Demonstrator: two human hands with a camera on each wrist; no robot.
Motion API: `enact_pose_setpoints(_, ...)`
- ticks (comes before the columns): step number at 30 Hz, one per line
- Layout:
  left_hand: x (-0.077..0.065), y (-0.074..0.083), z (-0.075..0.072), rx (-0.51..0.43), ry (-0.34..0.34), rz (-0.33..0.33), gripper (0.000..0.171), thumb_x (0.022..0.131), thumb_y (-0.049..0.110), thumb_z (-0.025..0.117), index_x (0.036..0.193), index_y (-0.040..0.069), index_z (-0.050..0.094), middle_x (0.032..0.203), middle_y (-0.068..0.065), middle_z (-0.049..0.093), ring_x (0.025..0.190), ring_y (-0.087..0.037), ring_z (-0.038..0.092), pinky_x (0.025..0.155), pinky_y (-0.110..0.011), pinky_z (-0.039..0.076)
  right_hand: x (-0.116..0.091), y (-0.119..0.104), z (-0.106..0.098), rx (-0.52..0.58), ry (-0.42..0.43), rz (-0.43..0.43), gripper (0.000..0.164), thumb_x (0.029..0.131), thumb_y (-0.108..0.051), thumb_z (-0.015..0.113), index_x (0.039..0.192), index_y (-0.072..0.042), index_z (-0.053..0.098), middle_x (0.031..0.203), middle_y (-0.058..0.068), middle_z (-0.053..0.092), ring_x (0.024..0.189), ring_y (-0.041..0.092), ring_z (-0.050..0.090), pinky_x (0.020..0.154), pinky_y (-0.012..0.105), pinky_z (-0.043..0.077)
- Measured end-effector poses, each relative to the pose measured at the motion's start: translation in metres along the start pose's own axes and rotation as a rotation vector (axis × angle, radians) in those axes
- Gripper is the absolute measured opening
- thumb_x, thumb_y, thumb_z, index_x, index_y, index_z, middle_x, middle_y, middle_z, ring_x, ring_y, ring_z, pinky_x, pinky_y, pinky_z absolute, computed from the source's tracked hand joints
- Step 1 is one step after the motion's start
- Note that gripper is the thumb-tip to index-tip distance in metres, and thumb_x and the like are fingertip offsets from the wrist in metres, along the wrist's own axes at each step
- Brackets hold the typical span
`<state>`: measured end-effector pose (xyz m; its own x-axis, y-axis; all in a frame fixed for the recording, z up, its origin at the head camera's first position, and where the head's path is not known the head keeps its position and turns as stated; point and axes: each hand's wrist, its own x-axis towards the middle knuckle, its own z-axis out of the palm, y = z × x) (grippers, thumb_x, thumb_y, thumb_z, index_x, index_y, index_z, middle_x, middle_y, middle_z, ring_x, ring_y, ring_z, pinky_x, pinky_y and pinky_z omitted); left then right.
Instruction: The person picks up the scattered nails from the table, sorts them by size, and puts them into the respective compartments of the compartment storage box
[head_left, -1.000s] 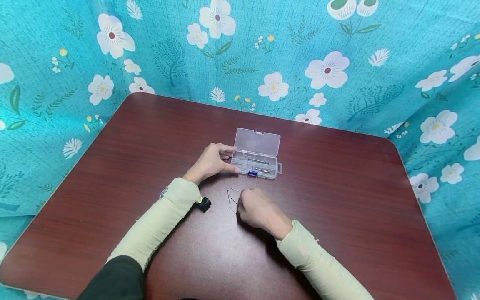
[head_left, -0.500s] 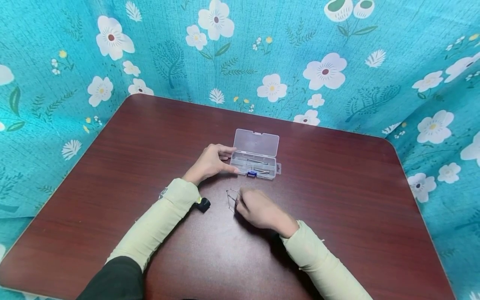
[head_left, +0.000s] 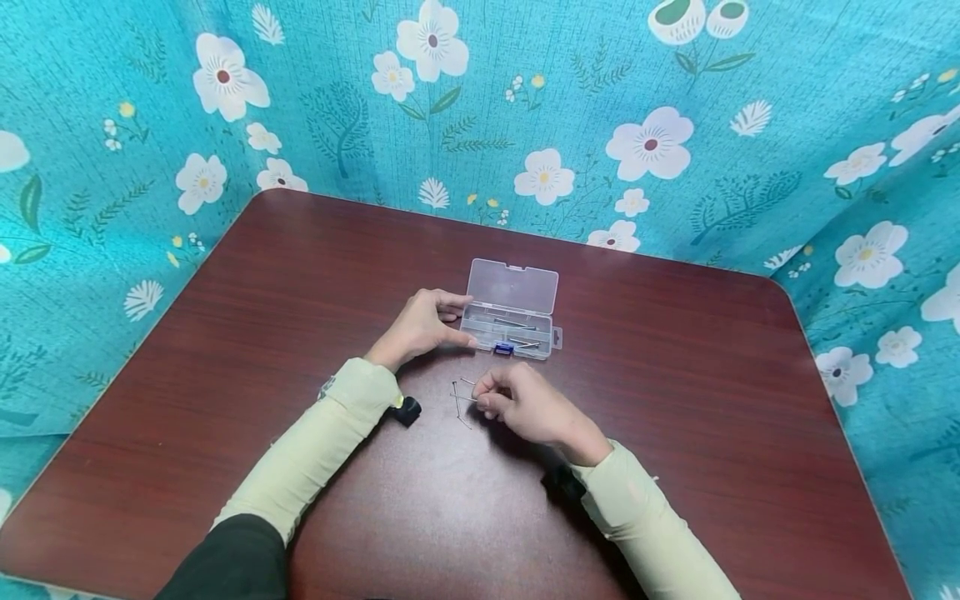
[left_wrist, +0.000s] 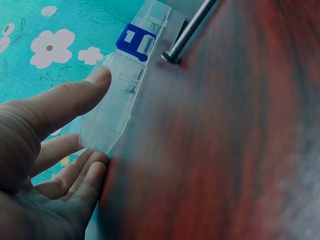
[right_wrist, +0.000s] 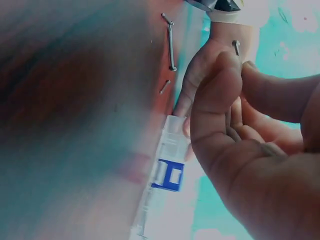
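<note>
My left hand (head_left: pixel 420 329) grips the left end of a clear plastic compartment box (head_left: pixel 552 321), thumb at its front and fingers round its end. The box's lid (head_left: pixel 513 287) stands open at the back, and a blue latch (head_left: pixel 504 348) sits on its front. Several nails (head_left: pixel 516 324) lie inside. Just in front of the box, my right hand (head_left: pixel 536 408) pinches a nail (right_wrist: pixel 236 46) between thumb and index finger, its head end poking out past the fingertips. Loose nails (head_left: pixel 457 402) lie on the table left of those fingers.
The dark red wooden table (head_left: pixel 300 267) has rounded corners. A turquoise flowered curtain (head_left: pixel 495 108) hangs behind it and along both sides. Black wrist cameras (head_left: pixel 407 411) are strapped over the pale sleeves.
My right hand has lifted a nail from the loose ones and drawn slightly right and toward the box, turning so its pinch shows. My left hand has stayed on the box.
</note>
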<state>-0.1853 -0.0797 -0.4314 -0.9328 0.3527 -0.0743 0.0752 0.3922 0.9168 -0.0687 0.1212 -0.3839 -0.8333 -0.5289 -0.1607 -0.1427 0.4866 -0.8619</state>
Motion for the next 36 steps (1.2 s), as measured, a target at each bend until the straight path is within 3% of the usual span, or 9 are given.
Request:
enact_pose_setpoints(5, 0.0, 0.0, 0.0, 0.002, 0.003, 0.011, 0.071, 0.065, 0.013, 0.097, 0.13, 0.009, 0.069, 0.123, -0.01, 0.068, 0.109, -0.022, 0.066, 0.095, -0.032, 0.053, 0.003, 0.008, -0.005, 0.224, -0.01, 0.072, 0.011, 0.095, 0.01, 0.06, 0.102, 0.015, 0.067, 0.088, 0.022, 0.07, 0.076, 0.028, 0.067, 0.069, 0.035, 0.06)
enact_pose_setpoints(12, 0.0, -0.001, 0.0, 0.009, 0.005, 0.021, 0.071, 0.065, 0.014, 0.097, 0.13, 0.008, 0.069, 0.123, -0.01, 0.067, 0.108, -0.021, 0.066, 0.094, -0.032, 0.053, 0.005, 0.01, -0.009, 0.297, 0.036, 0.103, 0.014, 0.097, 0.011, 0.055, 0.104, 0.019, 0.064, 0.091, 0.027, 0.069, 0.072, 0.017, 0.064, 0.066, 0.027, 0.058)
enact_pose_setpoints(22, -0.001, 0.001, 0.0, 0.008, 0.003, 0.012, 0.071, 0.065, 0.014, 0.097, 0.13, 0.009, 0.069, 0.121, -0.01, 0.068, 0.107, -0.021, 0.066, 0.094, -0.032, 0.053, 0.006, 0.011, -0.013, 0.226, 0.14, 0.111, 0.013, 0.097, 0.008, 0.058, 0.102, 0.014, 0.068, 0.087, 0.021, 0.069, 0.07, 0.016, 0.061, 0.063, 0.026, 0.057)
enact_pose_setpoints(36, -0.001, 0.0, 0.0, -0.002, 0.006, 0.002, 0.072, 0.065, 0.013, 0.097, 0.131, 0.009, 0.068, 0.12, -0.01, 0.067, 0.107, -0.021, 0.065, 0.094, -0.033, 0.054, 0.011, 0.02, -0.036, 0.058, 0.313, 0.152, 0.016, 0.101, 0.002, 0.055, 0.103, 0.007, 0.07, 0.086, 0.015, 0.066, 0.073, 0.02, 0.059, 0.061, 0.025, 0.052)
